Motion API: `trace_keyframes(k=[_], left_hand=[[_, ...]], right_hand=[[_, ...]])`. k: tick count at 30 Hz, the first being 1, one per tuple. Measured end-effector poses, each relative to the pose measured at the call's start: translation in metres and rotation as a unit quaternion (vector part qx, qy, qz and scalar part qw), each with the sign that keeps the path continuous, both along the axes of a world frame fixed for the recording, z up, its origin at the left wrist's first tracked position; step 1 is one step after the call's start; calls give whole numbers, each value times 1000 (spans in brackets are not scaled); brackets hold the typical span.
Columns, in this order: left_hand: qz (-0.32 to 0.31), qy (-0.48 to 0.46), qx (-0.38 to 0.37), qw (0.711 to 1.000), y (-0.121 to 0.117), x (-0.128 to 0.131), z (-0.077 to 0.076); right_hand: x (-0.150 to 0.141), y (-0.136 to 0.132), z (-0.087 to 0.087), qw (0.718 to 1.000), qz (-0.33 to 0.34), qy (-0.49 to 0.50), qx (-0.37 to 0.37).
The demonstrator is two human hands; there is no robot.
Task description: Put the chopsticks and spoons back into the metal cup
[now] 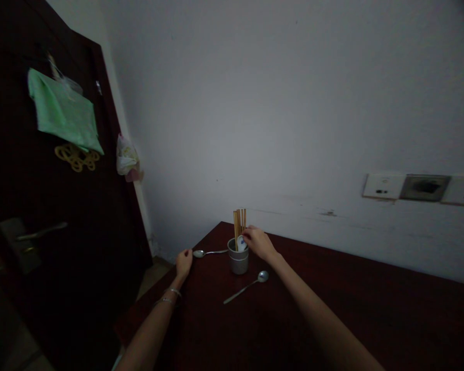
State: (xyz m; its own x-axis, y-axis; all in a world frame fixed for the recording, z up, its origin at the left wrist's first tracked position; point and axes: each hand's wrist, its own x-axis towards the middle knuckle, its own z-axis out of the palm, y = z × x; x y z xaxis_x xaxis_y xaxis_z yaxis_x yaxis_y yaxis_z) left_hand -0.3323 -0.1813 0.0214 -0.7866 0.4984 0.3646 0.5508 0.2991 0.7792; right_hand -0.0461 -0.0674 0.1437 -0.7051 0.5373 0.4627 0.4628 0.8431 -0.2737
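A grey metal utensil cup (pixel 238 264) stands upright near the table's back corner, with several wooden chopsticks (pixel 237 220) rising out of it. At the cup's mouth, my right hand (pixel 258 241) pinches a white spoon (pixel 241 243) with a blue mark; its lower part is hidden inside the cup. My left hand (pixel 184 262) rests by the table's left edge with its fingers curled in, close to the bowl of a metal spoon (pixel 199 253). That spoon's handle points toward the cup. Another metal spoon (pixel 247 291) lies in front of the cup, its bowl to the right.
The dark red table (pixel 224 335) meets a white wall (pixel 255 113) with sockets (pixel 384 186) at right. On the left is a dark door (pixel 81 221) with a green cloth (pixel 64 111) hung on it. A plastic bag (pixel 126 156) hangs by the door frame.
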Motion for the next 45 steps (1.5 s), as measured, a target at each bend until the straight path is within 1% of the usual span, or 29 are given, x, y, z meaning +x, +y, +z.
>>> trace_keyframes(k=[3,5,8,10,11,13,14,16,17,18,19,20,21,22,23,25,26,28,30,33,35,38,41,43,45], left_hand=[[1,-13,4,1000,-2,3,2],[9,-39,2,999,-3,5,5],[23,-92,-2,995,-3,4,14],[14,-106,0,994,-1,2,30],[6,-106,5,994,1,1,41],[-15,-106,26,994,5,2,69],[-39,-101,37,993,6,5,85],[-122,-78,38,989,5,17,118],[-180,-75,24,980,2,26,133],[-246,-79,-2,966,-2,38,148],[-316,-88,-38,944,-7,52,160],[-382,-102,-72,916,-13,68,170],[-440,-114,-107,884,-20,84,176],[-481,-122,-142,856,-27,99,181],[-508,-129,-172,834,-34,113,182],[-537,-150,-199,806,-44,136,178],[-541,-163,-202,800,-48,143,174],[-537,-187,-193,800,-53,150,166],[-522,-205,-177,809,-55,149,159],[-493,-231,-139,827,-56,140,155],[-466,-241,-103,845,-56,133,154],[-407,-239,-64,880,-56,124,148],[-350,-229,-43,907,-56,120,136],[-324,-229,-37,917,-56,116,124],[-310,-230,-43,922,-55,110,111]], right_hand=[[2,1,9,998,10,54,26],[5,1,18,995,14,92,46],[12,-1,34,986,15,143,82],[19,-4,45,978,11,175,110],[23,-6,51,974,9,189,124],[31,-11,60,964,8,220,146],[34,-14,63,959,8,237,152],[38,-19,66,949,8,277,149],[40,-22,66,944,10,298,140],[40,-24,65,939,13,318,126],[40,-27,63,935,16,338,109],[40,-30,60,930,19,356,90],[39,-32,57,925,21,372,68],[39,-35,54,921,22,387,41],[38,-38,50,916,23,400,10],[37,-44,42,904,30,422,-65],[37,-47,37,896,37,430,-104],[37,-54,29,877,50,444,-179],[38,-59,19,854,54,454,-248],[37,-70,-1,816,52,464,-340],[31,-78,-17,796,56,455,-395],[16,-95,-41,765,58,425,-480],[-2,-113,-61,734,63,405,-541],[-11,-122,-69,717,79,399,-565],[-15,-128,-75,709,94,391,-579]])
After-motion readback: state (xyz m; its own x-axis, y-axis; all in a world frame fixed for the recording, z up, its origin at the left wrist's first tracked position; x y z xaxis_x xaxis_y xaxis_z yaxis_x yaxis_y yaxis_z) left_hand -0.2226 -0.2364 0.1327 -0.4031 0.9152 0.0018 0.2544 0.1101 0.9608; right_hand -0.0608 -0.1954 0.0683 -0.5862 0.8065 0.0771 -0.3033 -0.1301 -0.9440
